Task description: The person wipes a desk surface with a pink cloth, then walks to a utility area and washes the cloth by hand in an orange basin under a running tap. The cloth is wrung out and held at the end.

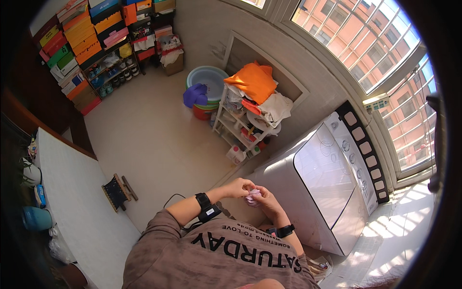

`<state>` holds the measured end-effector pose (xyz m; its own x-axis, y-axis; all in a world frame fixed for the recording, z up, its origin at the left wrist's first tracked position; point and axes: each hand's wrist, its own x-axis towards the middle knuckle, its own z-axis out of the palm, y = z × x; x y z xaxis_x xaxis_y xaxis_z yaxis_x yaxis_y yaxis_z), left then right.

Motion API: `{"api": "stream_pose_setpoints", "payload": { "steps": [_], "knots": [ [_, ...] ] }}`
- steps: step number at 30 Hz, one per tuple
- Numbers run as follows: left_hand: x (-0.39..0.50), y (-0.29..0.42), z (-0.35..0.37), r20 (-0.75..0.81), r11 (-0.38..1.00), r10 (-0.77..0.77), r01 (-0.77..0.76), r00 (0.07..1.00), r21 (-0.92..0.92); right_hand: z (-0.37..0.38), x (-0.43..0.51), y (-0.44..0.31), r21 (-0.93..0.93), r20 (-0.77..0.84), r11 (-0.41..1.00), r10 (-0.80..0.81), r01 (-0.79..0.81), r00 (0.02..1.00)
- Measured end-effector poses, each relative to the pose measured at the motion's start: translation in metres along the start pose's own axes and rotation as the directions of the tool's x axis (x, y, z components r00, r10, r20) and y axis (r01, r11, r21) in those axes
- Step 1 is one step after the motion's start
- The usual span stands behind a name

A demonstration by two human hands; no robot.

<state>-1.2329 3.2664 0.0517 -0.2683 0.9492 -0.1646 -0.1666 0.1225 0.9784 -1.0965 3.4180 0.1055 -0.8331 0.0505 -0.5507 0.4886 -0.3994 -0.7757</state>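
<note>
A small crumpled lilac bundle (pixel 252 198), apparently thin cloth, is held up in front of my chest between both hands. My left hand (pixel 239 188) pinches its upper edge with thumb and fingertips. From the other side, my right hand (pixel 269 203) grips it, thumb across the folds. How the bundle is folded inside is hidden by the fingers. Both wrists carry black straps with small devices. Close beyond my right hand stands a white twin-tub washing machine (pixel 317 162), its lids down.
A white rack (pixel 234 124) holds an orange cloth (pixel 252 82) and bottles. Beside it are stacked basins (pixel 207 81) with a purple cloth (pixel 195 95). A folding stool (pixel 116 192) stands near a white surface (pixel 83 202) at left. Shoeboxes (pixel 83 39) line the far wall.
</note>
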Motion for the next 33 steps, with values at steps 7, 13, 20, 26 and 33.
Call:
{"api": "stream_pose_setpoints", "payload": {
  "steps": [7, 13, 20, 26, 33],
  "knots": [
    [0.015, 0.018, -0.043, -0.08, 0.999, -0.001, -0.003, 0.997, -0.051, 0.0, 0.006, -0.043, -0.153, -0.013, 0.988, 0.027, -0.029, 1.0],
    [0.02, 0.024, -0.032, -0.114, 0.977, 0.094, -0.069, 0.989, 0.202, -0.022, 0.007, -0.056, 0.003, 0.217, 0.998, 0.064, -0.066, 0.974],
    [-0.003, 0.049, -0.022, -0.04, 0.94, 0.179, -0.159, 0.983, 0.303, -0.032, 0.019, -0.056, -0.105, 0.358, 0.994, 0.039, -0.001, 0.933],
    [-0.037, 0.048, -0.032, -0.157, 0.999, 0.001, -0.009, 0.988, -0.049, -0.007, 0.062, -0.056, -0.076, 0.379, 0.993, 0.117, -0.095, 0.918],
    [-0.064, 0.032, -0.095, -0.493, 0.992, 0.125, -0.107, 0.861, 0.064, 0.058, 0.116, -0.082, -0.345, 0.486, 0.937, 0.135, 0.047, 0.863]
  ]
}}
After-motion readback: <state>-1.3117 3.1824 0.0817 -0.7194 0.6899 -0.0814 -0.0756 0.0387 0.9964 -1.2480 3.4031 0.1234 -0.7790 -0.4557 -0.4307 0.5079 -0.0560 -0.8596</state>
